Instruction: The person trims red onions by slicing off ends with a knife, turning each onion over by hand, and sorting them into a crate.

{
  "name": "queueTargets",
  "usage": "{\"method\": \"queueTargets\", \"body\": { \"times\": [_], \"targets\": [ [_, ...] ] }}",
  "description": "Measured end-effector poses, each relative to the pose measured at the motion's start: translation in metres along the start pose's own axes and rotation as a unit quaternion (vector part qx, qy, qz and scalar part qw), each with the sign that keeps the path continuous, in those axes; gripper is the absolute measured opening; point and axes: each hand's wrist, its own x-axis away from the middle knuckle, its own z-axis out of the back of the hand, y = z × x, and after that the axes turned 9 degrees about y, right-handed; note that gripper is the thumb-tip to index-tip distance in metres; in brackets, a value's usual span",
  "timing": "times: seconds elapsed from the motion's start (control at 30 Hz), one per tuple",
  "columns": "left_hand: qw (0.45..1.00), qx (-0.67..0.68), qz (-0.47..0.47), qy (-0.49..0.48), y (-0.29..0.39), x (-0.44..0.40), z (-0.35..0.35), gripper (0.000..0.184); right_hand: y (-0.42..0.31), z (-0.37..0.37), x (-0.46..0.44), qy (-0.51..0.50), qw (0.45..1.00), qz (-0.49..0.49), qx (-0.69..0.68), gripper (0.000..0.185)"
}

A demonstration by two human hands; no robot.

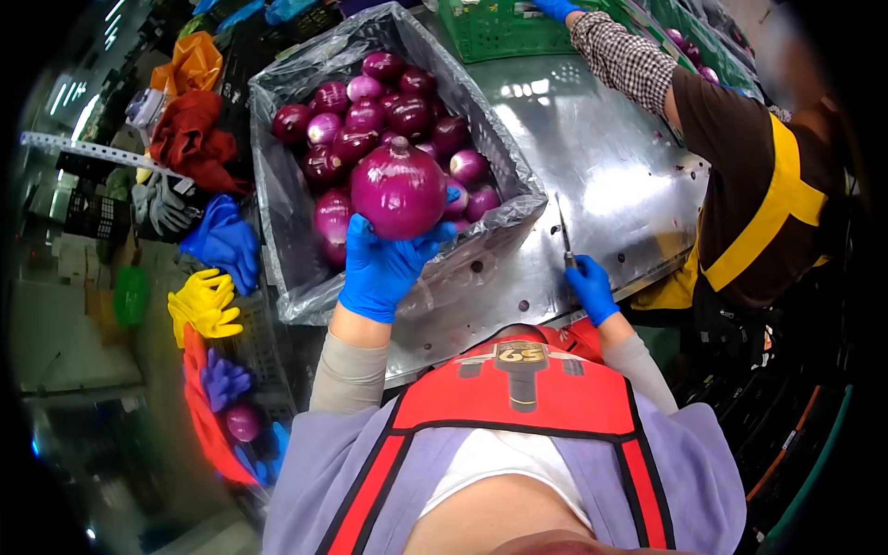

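My left hand (381,273), in a blue glove, is closed from below around a large peeled red onion (398,190). The onion is upright, its stem stub at the top, and sits above the front part of a lined crate (296,268). Behind and below it in the crate lie several more shiny red onions (356,143). My right hand (592,287), also gloved in blue, grips the handle of a knife (566,242) over the metal table. The blade points away from me, toward the far side.
A metal table (601,176) with scattered scraps extends right of the crate. Beyond it stands a green crate (504,28). A co-worker (758,185) in a brown top is close on the right. Yellow gloves (205,303), blue gloves (224,242) and a loose onion (243,423) lie at left.
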Motion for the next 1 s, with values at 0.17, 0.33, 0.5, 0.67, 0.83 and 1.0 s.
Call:
{"method": "queueTargets", "body": {
  "times": [0.17,0.33,0.5,0.67,0.83,1.0],
  "targets": [
    [0.990,-0.054,-0.089,0.094,-0.005,0.007,-0.007,0.091,-0.079,0.023,0.045,-0.033,0.975,0.101,-0.194,0.028],
    [0.994,-0.049,-0.069,0.063,-0.021,0.005,-0.003,0.090,-0.164,0.021,0.075,-0.017,0.953,0.292,-0.082,0.039],
    [0.953,-0.275,-0.111,0.065,-0.031,0.004,-0.017,0.106,-0.217,0.011,0.075,0.068,0.879,0.472,0.023,0.043],
    [0.943,-0.296,-0.147,0.030,-0.036,0.006,-0.029,0.114,-0.228,0.003,0.071,0.062,0.856,0.509,0.063,0.036],
    [0.940,-0.311,-0.141,0.030,-0.036,0.005,-0.030,0.116,-0.229,-0.001,0.072,0.050,0.865,0.496,0.058,0.034],
    [0.934,-0.325,-0.143,0.025,-0.036,0.004,-0.029,0.116,-0.229,-0.002,0.071,0.056,0.864,0.497,0.058,0.034]
  ]
}}
